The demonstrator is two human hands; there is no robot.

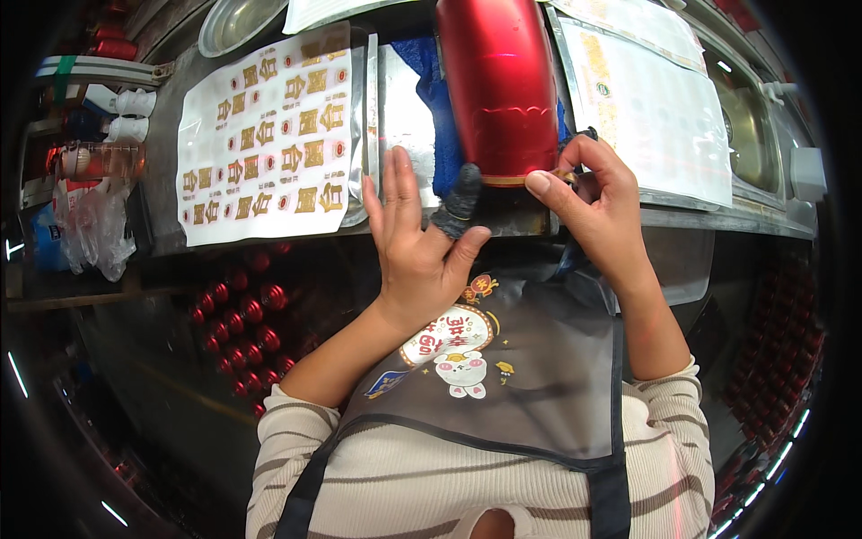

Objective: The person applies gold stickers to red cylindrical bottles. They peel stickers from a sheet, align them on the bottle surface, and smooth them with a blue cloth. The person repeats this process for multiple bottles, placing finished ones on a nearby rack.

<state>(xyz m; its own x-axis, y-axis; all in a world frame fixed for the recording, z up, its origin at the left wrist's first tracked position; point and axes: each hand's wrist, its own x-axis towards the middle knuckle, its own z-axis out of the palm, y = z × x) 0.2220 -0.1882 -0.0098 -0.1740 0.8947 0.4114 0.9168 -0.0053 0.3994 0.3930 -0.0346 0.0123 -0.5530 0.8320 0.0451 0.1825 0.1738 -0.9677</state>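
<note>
A glossy red bottle [503,81] with a gold band at its near end lies on a blue cloth [433,126] in front of me. My left hand [409,256] is beside its near left edge, fingers stretched out and thumb apart. A black covering wraps the left forefinger, whose tip is close to the bottle; whether it touches, I cannot tell. At the near right edge of the bottle, my right hand [602,202] has thumb and forefinger pinched together. What lies between them is too small to make out. Dark coverings also show on that hand's fingers.
On the left lies a white sheet of gold and red stickers [269,135]. A mostly bare sticker sheet [642,117] lies on the right. Metal bowls [238,22] stand at the back. Several red bottles [238,314] stand below the bench, left, with a plastic bag [94,225] farther left.
</note>
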